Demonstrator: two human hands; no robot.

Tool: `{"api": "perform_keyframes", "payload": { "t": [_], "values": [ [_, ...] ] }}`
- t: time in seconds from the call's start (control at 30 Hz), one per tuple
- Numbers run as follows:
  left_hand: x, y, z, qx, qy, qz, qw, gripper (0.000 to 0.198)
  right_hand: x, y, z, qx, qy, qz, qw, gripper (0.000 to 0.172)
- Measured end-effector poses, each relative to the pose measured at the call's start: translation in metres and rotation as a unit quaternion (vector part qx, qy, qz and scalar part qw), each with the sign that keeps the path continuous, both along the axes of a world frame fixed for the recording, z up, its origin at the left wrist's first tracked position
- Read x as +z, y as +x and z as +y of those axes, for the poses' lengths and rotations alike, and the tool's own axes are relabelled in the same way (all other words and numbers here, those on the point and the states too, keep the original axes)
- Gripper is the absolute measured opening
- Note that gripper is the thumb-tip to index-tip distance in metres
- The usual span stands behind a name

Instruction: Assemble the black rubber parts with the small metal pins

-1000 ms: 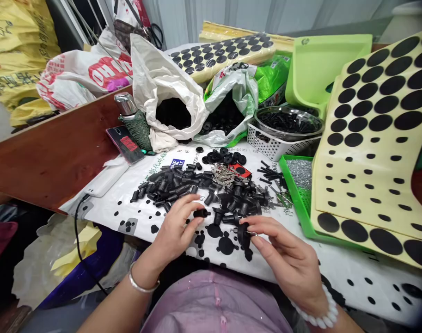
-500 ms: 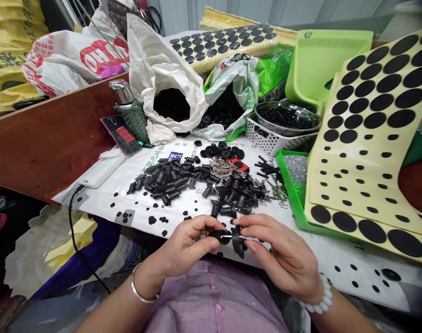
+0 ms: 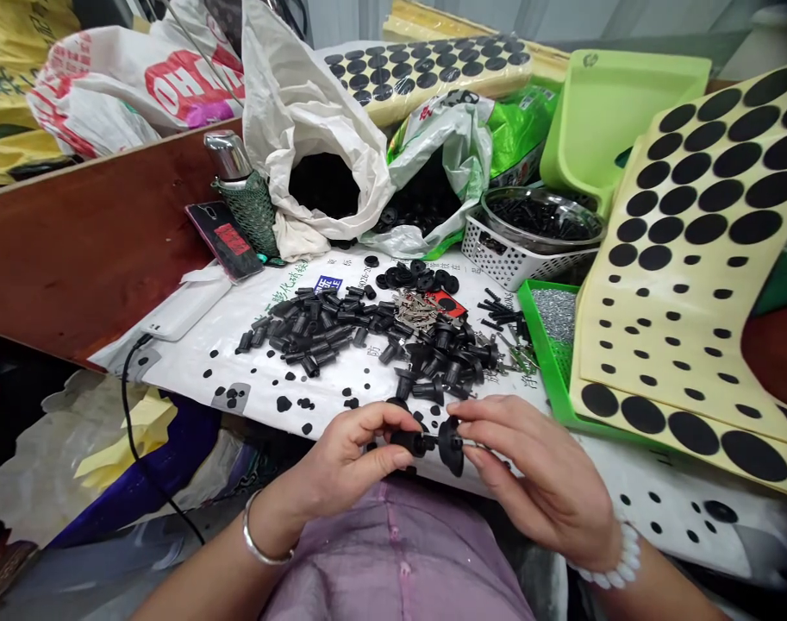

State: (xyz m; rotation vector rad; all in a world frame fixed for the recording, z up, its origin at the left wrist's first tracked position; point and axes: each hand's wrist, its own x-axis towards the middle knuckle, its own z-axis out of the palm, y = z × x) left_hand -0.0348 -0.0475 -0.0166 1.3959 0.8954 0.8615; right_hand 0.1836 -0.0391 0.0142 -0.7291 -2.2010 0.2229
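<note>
Low over the table's front edge, my left hand (image 3: 345,457) pinches a short black plastic sleeve (image 3: 408,442) between thumb and fingers. Facing it, my right hand (image 3: 535,470) has its fingers closed on a black flanged disc piece (image 3: 451,446). A narrow black stem shows between the two parts; whether they touch is hard to make out. Just beyond my hands lies a pile of black flanged plastic parts (image 3: 450,366). Farther left, loose black sleeves (image 3: 309,332) are heaped, with small metal pieces (image 3: 419,309) and black rings (image 3: 419,277) behind.
At the right, sticker sheets with black dots (image 3: 665,354) lean over a green tray (image 3: 548,379). Behind stand a white basket (image 3: 496,259), an open white bag (image 3: 371,203) and a flask (image 3: 234,185). A phone (image 3: 221,237) and a corded white device (image 3: 186,306) lie left.
A shiny metal pin showed between the two parts before; now a black stem shows there. My right hand and the disc piece have shifted slightly right, and the view has moved a little.
</note>
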Motion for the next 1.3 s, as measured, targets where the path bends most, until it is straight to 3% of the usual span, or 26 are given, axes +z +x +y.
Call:
{"api": "perform_keyframes", "payload": {
  "t": [0.17, 0.3, 0.4, 0.47, 0.53, 0.77, 0.93, 1.03, 1.1, 1.2, 1.27, 1.3],
  "values": [
    [0.000, 0.003, -0.002, -0.038, -0.065, -0.056, 0.996, 0.019, -0.001, -0.010, -0.005, 0.021, 0.092, -0.043, 0.995, 0.019],
    [0.001, 0.008, -0.003, -0.049, -0.130, -0.129, 0.982, 0.027, -0.006, -0.007, -0.009, 0.032, 0.035, -0.040, 0.998, 0.024],
    [-0.002, 0.011, -0.003, -0.053, -0.132, -0.167, 0.976, 0.035, -0.005, -0.003, -0.010, 0.044, 0.005, -0.063, 0.997, 0.044],
    [-0.004, 0.013, -0.005, -0.061, -0.112, -0.164, 0.978, 0.039, -0.002, -0.002, -0.010, 0.033, 0.018, -0.100, 0.994, 0.052],
    [-0.007, 0.015, -0.008, -0.051, -0.073, -0.135, 0.987, 0.041, 0.000, -0.004, -0.010, 0.012, 0.035, -0.125, 0.991, 0.046],
    [-0.011, 0.027, -0.020, 0.083, 0.051, -0.025, 0.995, 0.042, -0.008, -0.018, -0.016, -0.013, 0.040, -0.080, 0.996, 0.034],
    [-0.018, 0.026, -0.018, 0.095, 0.156, 0.009, 0.983, 0.040, -0.018, -0.032, -0.018, -0.044, -0.094, -0.004, 0.995, 0.030],
    [-0.022, 0.023, -0.017, 0.088, 0.180, 0.028, 0.979, 0.040, -0.015, -0.033, -0.016, -0.052, -0.155, -0.028, 0.986, 0.038],
    [-0.022, 0.022, -0.017, 0.091, 0.151, 0.024, 0.984, 0.040, -0.010, -0.030, -0.015, -0.052, -0.135, -0.055, 0.988, 0.045],
    [-0.021, 0.022, -0.017, 0.097, 0.089, 0.004, 0.991, 0.039, -0.007, -0.026, -0.014, -0.027, -0.020, -0.107, 0.994, 0.059],
    [-0.021, 0.022, -0.017, 0.098, 0.073, 0.000, 0.993, 0.039, -0.008, -0.027, -0.014, -0.004, 0.027, -0.136, 0.990, 0.051],
    [-0.021, 0.022, -0.018, 0.095, 0.075, 0.004, 0.993, 0.039, -0.008, -0.028, -0.015, -0.001, 0.010, -0.138, 0.990, 0.043]
  ]
}}
